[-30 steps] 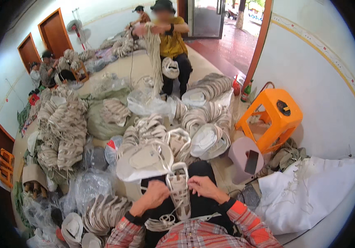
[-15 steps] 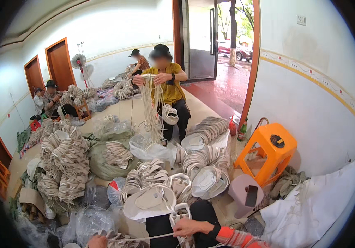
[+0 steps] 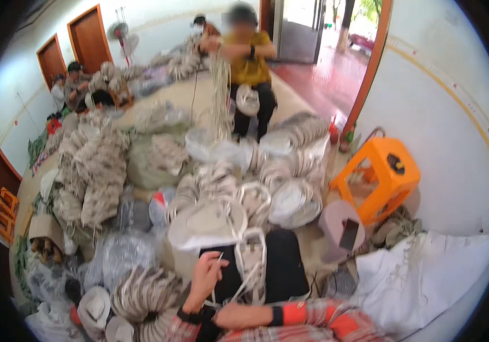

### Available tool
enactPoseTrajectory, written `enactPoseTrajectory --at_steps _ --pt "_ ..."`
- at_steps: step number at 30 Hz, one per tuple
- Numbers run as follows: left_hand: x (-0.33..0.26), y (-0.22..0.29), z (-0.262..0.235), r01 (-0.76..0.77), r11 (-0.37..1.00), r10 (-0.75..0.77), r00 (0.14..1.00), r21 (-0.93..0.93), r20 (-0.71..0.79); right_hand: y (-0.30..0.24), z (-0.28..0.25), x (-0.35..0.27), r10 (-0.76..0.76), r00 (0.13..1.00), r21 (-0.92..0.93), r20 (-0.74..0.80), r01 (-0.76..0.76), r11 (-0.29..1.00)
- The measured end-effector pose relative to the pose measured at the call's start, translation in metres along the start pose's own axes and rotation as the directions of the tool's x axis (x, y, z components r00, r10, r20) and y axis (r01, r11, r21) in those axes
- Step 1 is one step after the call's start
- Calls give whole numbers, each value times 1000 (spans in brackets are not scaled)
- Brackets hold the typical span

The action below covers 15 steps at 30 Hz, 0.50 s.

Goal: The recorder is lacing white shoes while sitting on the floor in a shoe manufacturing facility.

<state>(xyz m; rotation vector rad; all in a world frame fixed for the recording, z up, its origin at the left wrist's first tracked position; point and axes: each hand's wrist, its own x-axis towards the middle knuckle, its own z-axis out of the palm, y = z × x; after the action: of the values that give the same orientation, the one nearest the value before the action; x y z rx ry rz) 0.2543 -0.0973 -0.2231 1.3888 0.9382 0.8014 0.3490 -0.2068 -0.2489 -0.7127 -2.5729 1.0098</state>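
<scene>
Fingers of the left hand point(image 3: 205, 279) are closed in a pinch on a thin pale lace end point(image 3: 220, 257). Right hand point(image 3: 240, 315) reaches across the body toward the left wrist; its finger state cannot be told. Beige shoe upper point(image 3: 249, 257), crossed by pale laces point(image 3: 251, 280), lies between the black-trousered legs point(image 3: 285, 265). Beyond it, to the right, stands an orange stool point(image 3: 377, 161).
</scene>
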Motion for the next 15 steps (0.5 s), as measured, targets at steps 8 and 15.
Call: enactPoseTrajectory --at_steps 8,15 --pt "4 -11 15 -42 818 51 999 574 0 43 -83 -78 566 699 -73 -437 -655 752" --pt "4 -17 26 -224 495 211 968 840 134 64 -74 -51 633 640 21 -435 -696 718"
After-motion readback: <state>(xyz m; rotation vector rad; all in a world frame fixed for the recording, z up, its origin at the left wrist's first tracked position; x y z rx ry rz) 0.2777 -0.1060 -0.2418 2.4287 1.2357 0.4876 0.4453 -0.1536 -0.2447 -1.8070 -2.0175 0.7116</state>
